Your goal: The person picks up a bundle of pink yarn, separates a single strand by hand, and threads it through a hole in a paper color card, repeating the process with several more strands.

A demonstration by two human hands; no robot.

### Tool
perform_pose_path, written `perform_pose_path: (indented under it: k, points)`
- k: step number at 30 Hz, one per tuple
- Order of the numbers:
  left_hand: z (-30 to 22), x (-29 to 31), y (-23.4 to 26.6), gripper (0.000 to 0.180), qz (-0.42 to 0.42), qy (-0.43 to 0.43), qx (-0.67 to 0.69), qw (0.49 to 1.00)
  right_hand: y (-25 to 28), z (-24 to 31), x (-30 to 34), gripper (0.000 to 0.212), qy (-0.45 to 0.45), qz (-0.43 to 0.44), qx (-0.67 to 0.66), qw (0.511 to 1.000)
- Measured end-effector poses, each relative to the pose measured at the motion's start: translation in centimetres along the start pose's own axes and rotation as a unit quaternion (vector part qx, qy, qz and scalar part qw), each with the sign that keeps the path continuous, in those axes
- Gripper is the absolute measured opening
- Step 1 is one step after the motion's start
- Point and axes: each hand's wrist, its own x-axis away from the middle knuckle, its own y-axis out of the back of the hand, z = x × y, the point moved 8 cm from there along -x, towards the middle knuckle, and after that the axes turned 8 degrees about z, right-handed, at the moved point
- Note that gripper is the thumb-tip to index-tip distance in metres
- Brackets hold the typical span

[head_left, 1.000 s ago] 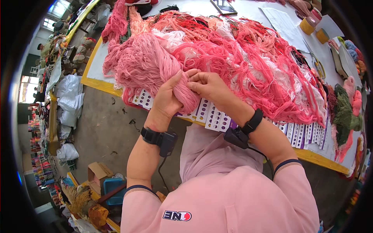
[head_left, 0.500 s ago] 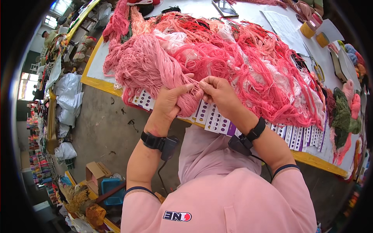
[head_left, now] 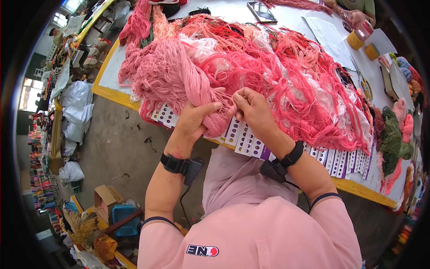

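Left hand (head_left: 193, 122) cups pink yarn hank (head_left: 179, 85) from beneath, steadying it; right hand (head_left: 251, 106) just beside, fingertips pinching strands to tease them apart.

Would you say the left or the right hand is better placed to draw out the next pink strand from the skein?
Probably the right hand: its fingertips pinch strands beside the pink skein, while the left hand grips that skein's end.

Matt, fuzzy pink yarn (head_left: 179, 85) spills in stringy skeins over smooth white card strips (head_left: 244, 136) printed with glossy dots; the desk (head_left: 107, 92) shows a painted yellow edge, beside a rough, stained concrete floor (head_left: 121, 148).
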Motion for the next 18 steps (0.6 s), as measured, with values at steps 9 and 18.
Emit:
perform_pose_path:
  k: [9,18]
  points:
    - [0.01,0.19,-0.19,0.044,0.002,0.005,0.002,1.000,0.28,-0.30,-0.08,0.016,-0.002,-0.005,0.006,1.000]
    - [0.18,0.21,0.04,0.047,0.014,0.012,-0.007,1.000,-0.08,0.04,0.08,0.019,-0.043,0.023,-0.004,0.999]
